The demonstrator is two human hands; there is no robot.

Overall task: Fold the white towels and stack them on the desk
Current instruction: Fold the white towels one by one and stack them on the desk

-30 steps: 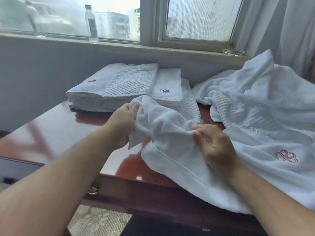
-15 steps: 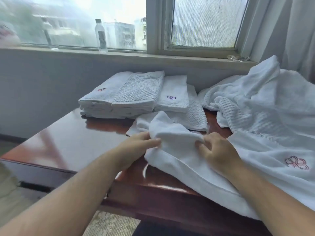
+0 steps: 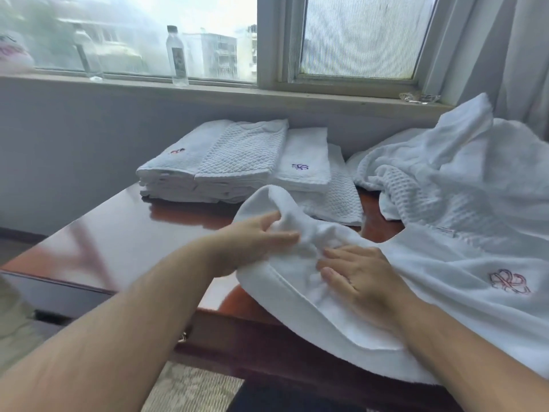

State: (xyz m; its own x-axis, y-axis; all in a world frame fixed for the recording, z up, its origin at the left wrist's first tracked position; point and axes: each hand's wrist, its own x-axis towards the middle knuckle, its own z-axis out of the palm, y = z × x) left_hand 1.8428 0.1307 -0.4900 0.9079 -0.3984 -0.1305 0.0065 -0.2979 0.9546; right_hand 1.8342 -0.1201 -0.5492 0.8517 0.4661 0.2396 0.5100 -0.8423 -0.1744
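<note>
A white towel point(image 3: 300, 295) lies bunched over the front edge of the dark red desk point(image 3: 118, 233). My left hand point(image 3: 252, 242) grips its raised left fold, fingers tucked into the cloth. Just to the right, my right hand point(image 3: 353, 275) presses flat on the towel with straight fingers. A stack of folded white towels point(image 3: 225, 162) sits at the back of the desk under the window. To the right is a heap of unfolded white towels point(image 3: 451, 185), one with a red embroidered logo point(image 3: 509, 281).
Two clear water bottles point(image 3: 176, 55) stand on the window sill point(image 3: 208, 90), with a small clear object point(image 3: 419, 98) at its right end. A pale curtain point(image 3: 523, 55) hangs at the right. Carpet point(image 3: 190, 391) shows below the desk's front edge.
Both hands have lowered the towel onto the desk. My right hand has let go of its pinch and now lies flat on the cloth. My left hand still holds the left fold.
</note>
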